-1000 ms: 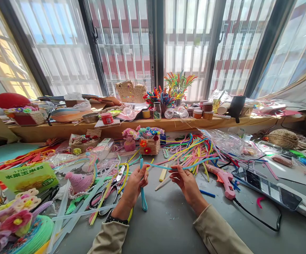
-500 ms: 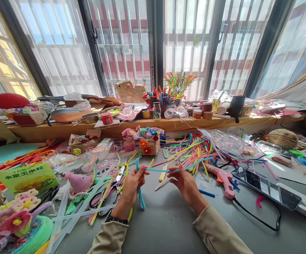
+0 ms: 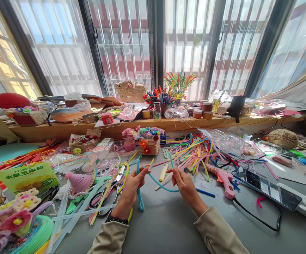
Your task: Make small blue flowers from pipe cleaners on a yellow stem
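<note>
My left hand pinches a folded bundle of light blue pipe cleaner, whose looped end hangs below the fingers while its top sticks up above them. From that hand a single blue strand sags in a curve towards the right. My right hand is closed on this strand near its free end, and the tip rises above the fingers. Both hands are above the grey table, a short distance apart.
Scissors and plastic strips lie left of my left hand, near a pink knitted cone. On the right are a pink glue gun with its cord and a phone. A pipe cleaner pile lies behind.
The strand between my hands was nearly straight and taut; now it droops in a curve. Its free end, which pointed right, now points up from my right hand. My left hand has barely moved.
</note>
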A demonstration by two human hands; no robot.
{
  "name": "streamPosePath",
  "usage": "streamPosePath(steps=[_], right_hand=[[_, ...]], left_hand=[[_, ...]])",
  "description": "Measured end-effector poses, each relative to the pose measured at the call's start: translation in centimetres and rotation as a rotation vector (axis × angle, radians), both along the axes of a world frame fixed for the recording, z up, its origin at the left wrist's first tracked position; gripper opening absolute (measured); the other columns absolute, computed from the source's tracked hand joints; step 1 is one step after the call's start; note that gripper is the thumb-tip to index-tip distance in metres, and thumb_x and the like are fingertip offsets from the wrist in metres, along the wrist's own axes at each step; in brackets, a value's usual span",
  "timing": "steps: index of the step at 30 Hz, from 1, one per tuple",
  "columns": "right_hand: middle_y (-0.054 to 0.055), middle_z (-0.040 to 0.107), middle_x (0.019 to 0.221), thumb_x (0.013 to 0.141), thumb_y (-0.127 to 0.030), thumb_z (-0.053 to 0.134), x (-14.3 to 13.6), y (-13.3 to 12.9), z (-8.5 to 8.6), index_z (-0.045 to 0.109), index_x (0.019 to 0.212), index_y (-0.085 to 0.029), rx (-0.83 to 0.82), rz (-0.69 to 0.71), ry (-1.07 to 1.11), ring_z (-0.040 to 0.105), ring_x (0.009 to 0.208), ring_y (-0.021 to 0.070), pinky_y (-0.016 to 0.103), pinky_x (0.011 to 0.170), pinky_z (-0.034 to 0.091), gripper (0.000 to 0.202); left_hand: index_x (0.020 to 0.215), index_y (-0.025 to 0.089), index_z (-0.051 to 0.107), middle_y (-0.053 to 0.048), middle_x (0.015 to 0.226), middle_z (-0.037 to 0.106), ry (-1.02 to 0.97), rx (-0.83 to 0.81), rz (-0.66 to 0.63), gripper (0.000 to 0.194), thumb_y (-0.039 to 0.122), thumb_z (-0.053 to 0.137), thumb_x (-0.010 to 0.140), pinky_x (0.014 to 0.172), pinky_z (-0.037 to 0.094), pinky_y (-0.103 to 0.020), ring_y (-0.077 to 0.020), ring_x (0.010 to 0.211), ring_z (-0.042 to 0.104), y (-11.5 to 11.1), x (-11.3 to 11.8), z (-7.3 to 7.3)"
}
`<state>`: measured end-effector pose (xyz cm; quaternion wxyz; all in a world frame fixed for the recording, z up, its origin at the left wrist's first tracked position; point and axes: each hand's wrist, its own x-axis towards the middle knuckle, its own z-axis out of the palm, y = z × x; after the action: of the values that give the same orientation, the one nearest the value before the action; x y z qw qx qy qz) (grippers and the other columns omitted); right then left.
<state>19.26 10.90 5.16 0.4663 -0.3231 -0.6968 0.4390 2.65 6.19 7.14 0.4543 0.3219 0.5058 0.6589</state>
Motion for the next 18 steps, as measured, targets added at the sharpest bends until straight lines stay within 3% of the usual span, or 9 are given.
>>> streamPosePath(steps=[3, 6, 12, 18], right_hand=[[0.000, 0.055, 0.053, 0.081, -0.042, 0.028, -0.4, -0.8, 0.1, 0.059, 0.084, -0.019, 0.132, 0.055, -0.194, 0.047, 0.050, 0.0104, 0.022, 0.051, 0.033, 0.038], [0.002, 0.062, 0.061, 0.083, -0.038, 0.026, -0.8, -1.3, -0.1, 0.058, 0.083, -0.019, 0.159, 0.126, -0.309, 0.052, 0.053, 0.0110, 0.021, 0.053, 0.034, 0.038], [0.002, 0.064, 0.059, 0.083, -0.035, 0.026, -1.2, -1.8, -0.4, 0.058, 0.085, -0.019, 0.149, 0.230, -0.397, 0.057, 0.057, 0.0121, 0.021, 0.056, 0.037, 0.036], [0.000, 0.058, 0.052, 0.083, -0.037, 0.024, -1.2, -1.9, -0.4, 0.057, 0.083, -0.018, 0.149, 0.239, -0.433, 0.052, 0.048, 0.0109, 0.020, 0.050, 0.034, 0.038]], left_hand=[[0.083, 0.012, 0.061, 0.001, 0.055, 0.052, 0.011, -0.004, -0.035, 0.040, 0.033, 0.068, 0.050, 0.035, 0.008, -0.019, 0.0006, 0.035, 0.019, -0.1, 0.3, 0.3], [0.082, 0.012, 0.062, 0.001, 0.056, 0.053, 0.002, 0.008, -0.032, 0.039, 0.033, 0.068, 0.050, 0.037, 0.007, -0.019, 0.0009, 0.035, 0.020, -0.2, 0.7, 0.4], [0.083, 0.012, 0.063, 0.004, 0.049, 0.044, 0.017, 0.010, -0.093, 0.039, 0.033, 0.068, 0.050, 0.038, 0.006, -0.021, -0.0005, 0.037, 0.019, -0.3, 0.9, 0.5], [0.081, 0.012, 0.064, 0.007, 0.043, 0.030, 0.054, -0.021, -0.155, 0.037, 0.035, 0.067, 0.052, 0.040, 0.007, -0.021, -0.0017, 0.039, 0.016, -0.4, 0.7, 0.5]])
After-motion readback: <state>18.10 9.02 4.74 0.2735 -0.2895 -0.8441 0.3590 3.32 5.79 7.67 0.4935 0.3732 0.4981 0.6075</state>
